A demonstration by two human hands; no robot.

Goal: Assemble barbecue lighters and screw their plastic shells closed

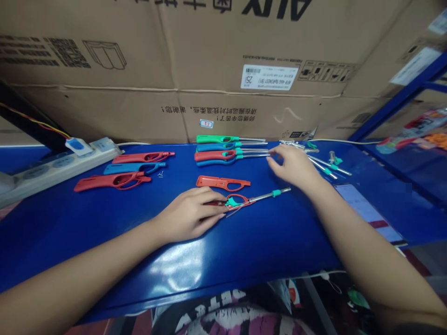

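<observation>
One opened red lighter

On the worktop, our left grip pinches it: teal trigger, silver tube. Beyond: one red half-shell, three handles, our right grip (hold: we cannot tell), four assembled lighters.

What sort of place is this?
Probably a small makeshift workspace: stick lighters and loose metal tubes lie on a blue tabletop, with a power strip toward the left.
</observation>
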